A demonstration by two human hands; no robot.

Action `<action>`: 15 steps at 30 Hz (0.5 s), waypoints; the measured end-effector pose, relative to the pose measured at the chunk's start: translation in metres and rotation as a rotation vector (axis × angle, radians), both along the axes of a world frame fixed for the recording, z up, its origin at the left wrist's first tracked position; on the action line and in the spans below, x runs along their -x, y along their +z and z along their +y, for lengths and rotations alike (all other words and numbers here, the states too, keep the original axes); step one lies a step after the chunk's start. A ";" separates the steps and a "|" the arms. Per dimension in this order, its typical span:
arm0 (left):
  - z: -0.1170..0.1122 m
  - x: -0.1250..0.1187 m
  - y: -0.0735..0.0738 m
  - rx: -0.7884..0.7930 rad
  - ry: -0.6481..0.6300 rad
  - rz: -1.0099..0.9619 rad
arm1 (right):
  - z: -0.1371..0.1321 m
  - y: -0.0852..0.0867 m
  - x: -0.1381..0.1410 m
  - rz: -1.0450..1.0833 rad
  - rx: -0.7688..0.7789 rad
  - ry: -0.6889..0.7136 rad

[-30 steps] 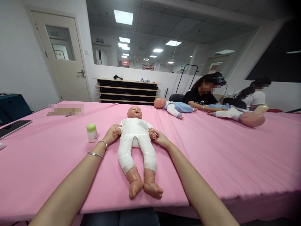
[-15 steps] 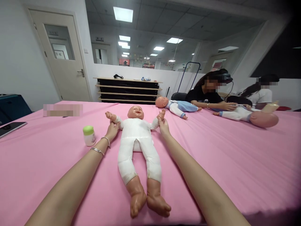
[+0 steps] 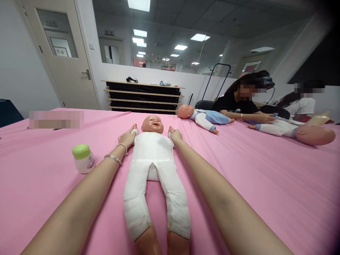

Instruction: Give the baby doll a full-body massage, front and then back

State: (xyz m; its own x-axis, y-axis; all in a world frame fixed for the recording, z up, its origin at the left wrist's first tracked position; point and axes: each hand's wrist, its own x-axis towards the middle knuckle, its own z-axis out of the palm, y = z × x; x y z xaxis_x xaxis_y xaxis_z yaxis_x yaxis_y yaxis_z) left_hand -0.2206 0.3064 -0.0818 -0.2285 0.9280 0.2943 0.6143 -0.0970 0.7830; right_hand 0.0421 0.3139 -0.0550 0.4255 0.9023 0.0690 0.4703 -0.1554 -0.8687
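We log a white cloth-bodied baby doll (image 3: 151, 166) lying face up on the pink-covered bench (image 3: 265, 184) — long axis running straight away from us, head at the far end. Left hand (image 3: 126, 138) and right hand (image 3: 175, 135) sit level either side of its upper body, each curled closed on it — a green-lidded jar (image 3: 83, 158) stands nearer the left.

A white cloth-bodied baby doll (image 3: 152, 159) is seen laid flat on its back across the pink-covered surface (image 3: 265, 198), vinyl head (image 3: 152, 124) facing up, arms held down at its sides, legs stretched straight out.
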 end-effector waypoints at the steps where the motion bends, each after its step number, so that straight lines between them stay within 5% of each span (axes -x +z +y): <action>1: -0.004 0.000 0.001 -0.020 -0.007 -0.026 | -0.004 -0.001 0.000 -0.002 -0.020 -0.001; 8: -0.048 0.002 0.007 -0.127 0.017 -0.362 | -0.058 -0.012 -0.001 0.163 -0.455 0.058; 15: -0.102 0.009 0.009 -0.267 -0.059 -0.126 | -0.138 -0.006 -0.010 0.133 -0.531 0.490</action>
State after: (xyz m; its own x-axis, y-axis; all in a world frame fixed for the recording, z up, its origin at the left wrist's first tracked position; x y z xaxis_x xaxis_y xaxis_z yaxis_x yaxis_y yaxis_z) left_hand -0.2292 0.2046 -0.0732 -0.2265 0.8346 0.5022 0.5013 -0.3421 0.7947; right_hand 0.0517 0.1759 -0.0608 0.0170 0.8505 0.5257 0.2630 0.5035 -0.8230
